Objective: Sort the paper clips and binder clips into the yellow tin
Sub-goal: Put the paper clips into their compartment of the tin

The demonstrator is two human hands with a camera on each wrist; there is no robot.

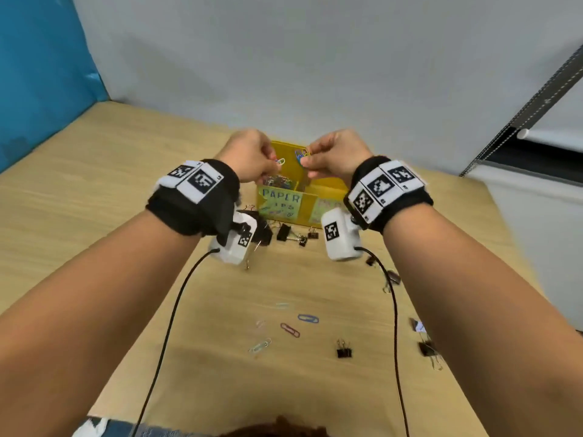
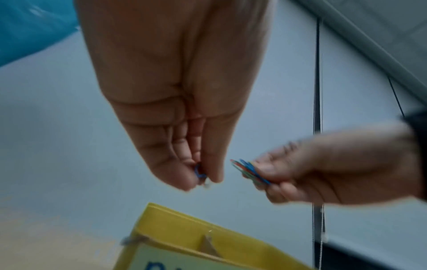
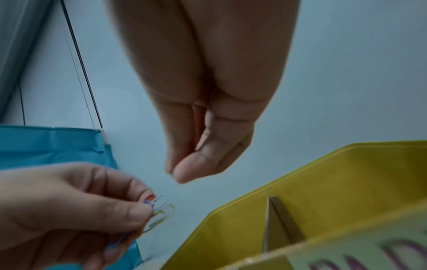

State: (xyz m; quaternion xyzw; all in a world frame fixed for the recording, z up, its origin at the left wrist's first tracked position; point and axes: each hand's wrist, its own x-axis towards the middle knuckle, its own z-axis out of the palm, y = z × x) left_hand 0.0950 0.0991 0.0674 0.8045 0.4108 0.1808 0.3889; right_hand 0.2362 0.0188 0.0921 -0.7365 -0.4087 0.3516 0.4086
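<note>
The yellow tin stands mid-table, split by a divider. Its left compartment, labelled "PAPER", holds several coloured paper clips. Both hands hover just above the tin. My left hand pinches a few paper clips between thumb and fingertips; they show again as the blue and pale clips. My right hand pinches a bunch of coloured paper clips, seen as a red, blue and green bundle. The two hands are a short gap apart.
Black binder clips lie in front of the tin, further forward and at the right edge. Loose paper clips lie on the wooden table near me. Wrist-camera cables trail down. A grey wall stands behind.
</note>
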